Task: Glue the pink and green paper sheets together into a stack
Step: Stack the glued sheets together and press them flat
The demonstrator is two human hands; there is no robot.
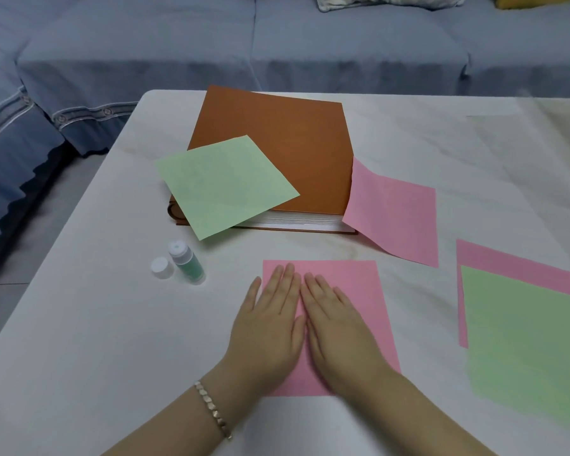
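A pink sheet (pixel 356 291) lies flat on the white table in front of me. My left hand (pixel 270 324) and my right hand (pixel 336 327) press on it side by side, fingers straight and flat. A green sheet (pixel 226 184) rests tilted on a brown book (pixel 290 143). Another pink sheet (pixel 399 215) leans against the book's right side. At the right a large green sheet (pixel 527 340) lies on top of a pink sheet (pixel 514 268). A glue bottle (pixel 186 261) stands open to the left, its white cap (pixel 162 267) beside it.
The white table (pixel 96 324) has its left edge near a grey floor. A blue-covered sofa (pixel 277 44) runs along the far side, with cushions at the top right.
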